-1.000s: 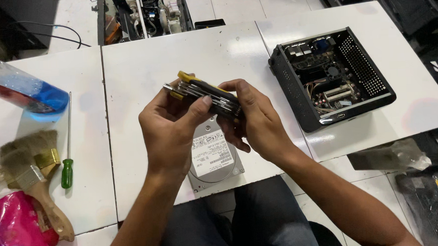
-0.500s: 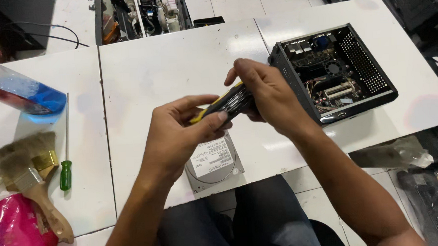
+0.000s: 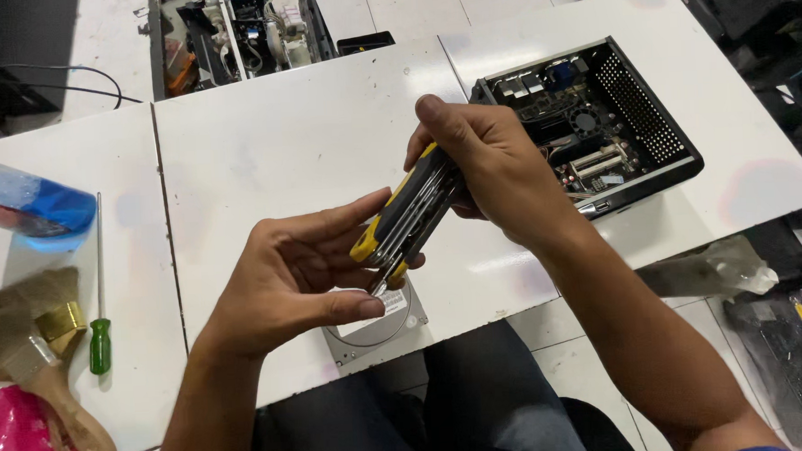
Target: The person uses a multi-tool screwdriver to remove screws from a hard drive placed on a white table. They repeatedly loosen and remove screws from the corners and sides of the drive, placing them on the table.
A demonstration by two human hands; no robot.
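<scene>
Seen from the head camera, looking down: a folding tool set (image 3: pixel 410 218) with a black and yellow handle and metal blades is held in the air above a white counter (image 3: pixel 280 150), between both hands. The right hand (image 3: pixel 493 172) is wrapped around its upper end, fingers (image 3: pixel 442 129) clamped on the handle. The left hand (image 3: pixel 286 280) is cupped under the lower end, where its thumb and forefinger are pinched on a metal blade tip.

Directly below the tool, a silver hard drive (image 3: pixel 378 324) lies flat on the counter near its front edge, partly hidden by the left hand. To the right, an open black computer case (image 3: pixel 595 127) is seen, its circuit board and small fan exposed.

At the far left, a green-handled screwdriver (image 3: pixel 98 293) lies on the counter, beside a wooden-handled paintbrush (image 3: pixel 33 359). A clear bottle with blue liquid (image 3: pixel 26 206) lies above them, and a pink bag (image 3: pixel 9 445) sits at the bottom left corner.
</scene>
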